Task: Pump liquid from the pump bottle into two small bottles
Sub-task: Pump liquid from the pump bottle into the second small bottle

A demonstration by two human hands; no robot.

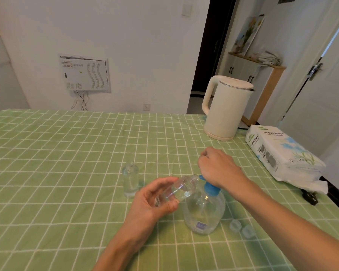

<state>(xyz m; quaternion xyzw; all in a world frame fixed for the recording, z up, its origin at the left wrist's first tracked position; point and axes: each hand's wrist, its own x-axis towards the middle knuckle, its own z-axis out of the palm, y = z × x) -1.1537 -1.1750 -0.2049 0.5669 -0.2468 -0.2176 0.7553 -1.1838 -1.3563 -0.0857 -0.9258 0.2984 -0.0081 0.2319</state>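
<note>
Centre frame, the left grip (155, 198) clasps a tilted small bottle (176, 190), its mouth held at the spout, apparently to catch liquid. The right grip (217, 169) bears on the blue pump head (210, 189) of the part-full pump bottle (204, 212), fingers curled; whether they clasp anything is hidden. A second small bottle (130, 180), left on the bench (67, 153), seems to hold some clear liquid.
</note>
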